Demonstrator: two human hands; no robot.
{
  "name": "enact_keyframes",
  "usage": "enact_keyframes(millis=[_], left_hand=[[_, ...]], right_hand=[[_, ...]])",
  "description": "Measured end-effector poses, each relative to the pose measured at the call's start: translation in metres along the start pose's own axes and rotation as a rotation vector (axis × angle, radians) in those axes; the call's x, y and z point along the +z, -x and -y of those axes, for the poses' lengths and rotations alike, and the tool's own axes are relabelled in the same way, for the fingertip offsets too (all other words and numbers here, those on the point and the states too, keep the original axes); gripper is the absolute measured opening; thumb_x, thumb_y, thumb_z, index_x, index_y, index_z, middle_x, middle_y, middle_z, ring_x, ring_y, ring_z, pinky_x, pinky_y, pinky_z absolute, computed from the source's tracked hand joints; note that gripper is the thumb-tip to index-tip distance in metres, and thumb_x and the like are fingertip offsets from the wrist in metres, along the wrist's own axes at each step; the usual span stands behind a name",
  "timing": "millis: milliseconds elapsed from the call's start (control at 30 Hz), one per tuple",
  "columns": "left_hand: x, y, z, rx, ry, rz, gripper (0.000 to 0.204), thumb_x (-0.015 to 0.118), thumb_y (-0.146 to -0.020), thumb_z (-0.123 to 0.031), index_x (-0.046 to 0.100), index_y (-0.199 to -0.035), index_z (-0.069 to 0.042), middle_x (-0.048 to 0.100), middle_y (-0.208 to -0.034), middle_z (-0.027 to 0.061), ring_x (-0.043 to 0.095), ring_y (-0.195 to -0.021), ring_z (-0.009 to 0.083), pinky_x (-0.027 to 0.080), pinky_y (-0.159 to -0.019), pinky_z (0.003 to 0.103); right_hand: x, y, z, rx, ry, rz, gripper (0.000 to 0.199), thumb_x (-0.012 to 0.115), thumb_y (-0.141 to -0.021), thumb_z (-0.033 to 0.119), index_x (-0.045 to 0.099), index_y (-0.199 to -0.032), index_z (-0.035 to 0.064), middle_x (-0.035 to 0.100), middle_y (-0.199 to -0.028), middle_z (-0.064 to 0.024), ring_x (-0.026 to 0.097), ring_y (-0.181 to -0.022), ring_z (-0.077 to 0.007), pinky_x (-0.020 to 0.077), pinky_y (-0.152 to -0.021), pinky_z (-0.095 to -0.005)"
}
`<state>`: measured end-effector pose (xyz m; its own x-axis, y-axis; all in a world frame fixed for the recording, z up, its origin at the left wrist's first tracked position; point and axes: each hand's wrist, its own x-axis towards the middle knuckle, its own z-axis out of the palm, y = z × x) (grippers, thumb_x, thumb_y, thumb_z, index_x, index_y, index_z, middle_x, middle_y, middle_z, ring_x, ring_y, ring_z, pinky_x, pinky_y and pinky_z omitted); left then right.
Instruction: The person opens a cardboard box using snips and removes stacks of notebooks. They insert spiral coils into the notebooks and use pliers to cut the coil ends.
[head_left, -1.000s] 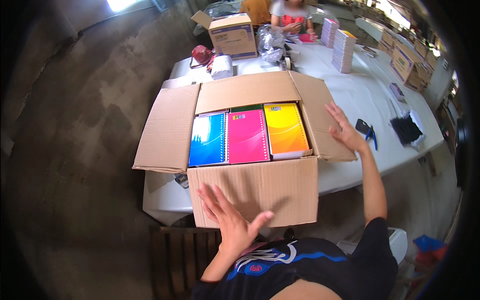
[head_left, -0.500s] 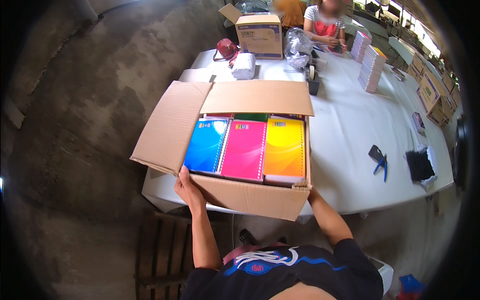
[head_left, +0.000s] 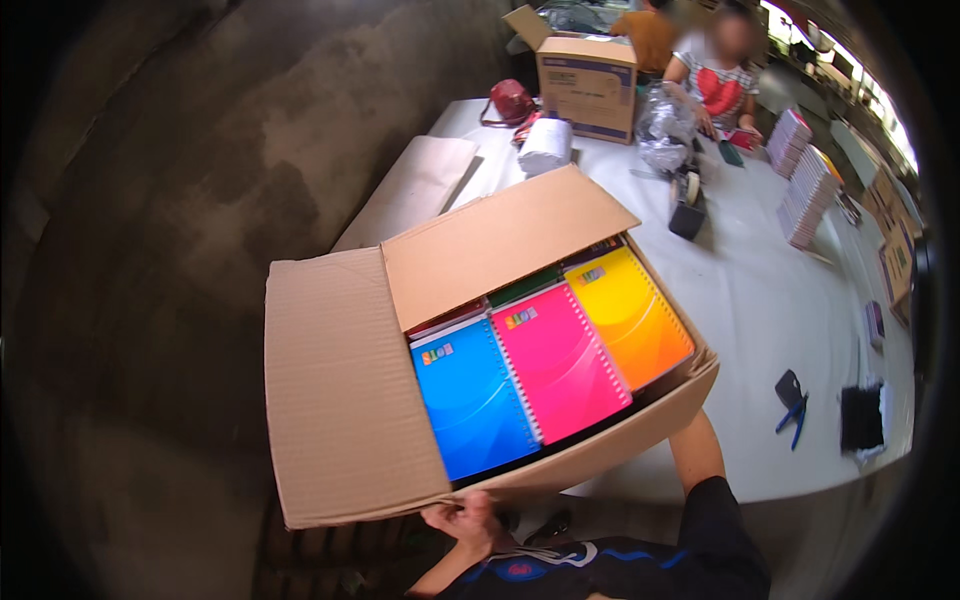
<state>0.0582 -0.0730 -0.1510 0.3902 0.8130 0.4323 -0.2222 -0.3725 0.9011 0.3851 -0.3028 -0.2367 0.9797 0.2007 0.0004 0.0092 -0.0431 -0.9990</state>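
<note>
An open cardboard box [head_left: 590,460] is tilted in front of me, its right side higher in the view, overhanging the table's left edge. Inside, spiral notebooks lie face up: a blue one [head_left: 475,400], a pink one [head_left: 562,362] and a yellow-orange one [head_left: 632,318]. Other notebooks show partly under the far flap [head_left: 510,240]. My left hand [head_left: 468,520] grips the box's near left corner, below the wide left flap [head_left: 350,390]. At the near right corner my right hand [head_left: 692,428] supports the box, its fingers hidden behind the cardboard.
Across the white-covered table [head_left: 760,330] sits a person [head_left: 715,90], hands near a small red item. Notebook stacks [head_left: 808,195], a tape dispenser [head_left: 688,205], blue-handled pliers [head_left: 795,420] and a black bundle [head_left: 862,418] lie rightward. Another carton [head_left: 587,90] stands far back.
The box has turned counterclockwise, its left side coming nearer to me and its right side swinging away. Both hands moved with it. The view has shifted, and the seated person's arms have moved.
</note>
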Motion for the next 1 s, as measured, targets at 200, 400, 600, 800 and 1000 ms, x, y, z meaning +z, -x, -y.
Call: enact_keyframes(millis=[200, 400, 600, 800, 1000], left_hand=[[0.020, 0.024, -0.011, 0.241, 0.053, 0.360, 0.062, 0.078, -0.070, -0.039, 0.038, -0.103, -0.004, 0.048, -0.101, 0.0081, 0.050, -0.088, 0.0161, 0.043, -0.077, 0.030], [0.024, 0.010, -0.016, 0.336, -0.008, 0.541, 0.073, 0.084, -0.063, -0.033, 0.041, -0.113, -0.001, 0.050, -0.109, 0.0094, 0.052, -0.096, 0.0183, 0.045, -0.083, 0.032], [0.006, -0.005, -0.027, 0.318, -0.047, 0.611, 0.086, 0.090, -0.055, -0.027, 0.044, -0.123, 0.002, 0.052, -0.117, 0.0107, 0.054, -0.103, 0.0205, 0.046, -0.088, 0.034], [-0.093, -0.105, -0.070, 0.607, -0.078, -0.128, 0.030, 0.046, -0.089, -0.025, 0.045, -0.107, -0.001, 0.049, -0.094, 0.0132, 0.049, -0.073, 0.0197, 0.041, -0.063, 0.033], [0.004, -0.247, -0.211, 0.674, -0.529, 0.603, 0.039, 0.064, -0.082, -0.024, 0.058, -0.117, -0.008, 0.057, -0.121, 0.0083, 0.052, -0.111, 0.0193, 0.042, -0.087, 0.033]], right_hand=[[-0.013, -0.050, -0.007, 0.092, 0.002, 0.129, 0.068, 0.037, -0.092, 0.054, 0.027, -0.142, 0.0096, 0.026, -0.145, -0.0124, 0.025, -0.134, -0.0259, 0.0225, -0.109, -0.0423], [-0.025, -0.079, 0.003, 0.106, -0.026, 0.270, 0.068, 0.036, -0.092, 0.055, 0.029, -0.141, 0.0097, 0.029, -0.144, -0.0131, 0.027, -0.134, -0.0267, 0.0235, -0.109, -0.0430], [-0.074, -0.064, 0.050, -0.010, -0.311, 0.331, 0.068, 0.035, -0.091, 0.056, 0.032, -0.140, 0.0099, 0.032, -0.143, -0.0138, 0.028, -0.133, -0.0274, 0.0244, -0.108, -0.0437], [-0.005, 0.146, 0.127, -0.214, -0.411, -0.563, 0.050, 0.048, -0.093, 0.035, 0.037, -0.136, 0.0102, 0.046, -0.130, -0.0114, 0.049, -0.113, -0.0245, 0.0424, -0.092, -0.0390], [0.063, 0.243, 0.163, -0.103, -0.158, 0.038, 0.058, 0.060, -0.084, 0.035, 0.041, -0.130, 0.0047, 0.049, -0.124, -0.0143, 0.051, -0.111, -0.0258, 0.0425, -0.092, -0.0372]])
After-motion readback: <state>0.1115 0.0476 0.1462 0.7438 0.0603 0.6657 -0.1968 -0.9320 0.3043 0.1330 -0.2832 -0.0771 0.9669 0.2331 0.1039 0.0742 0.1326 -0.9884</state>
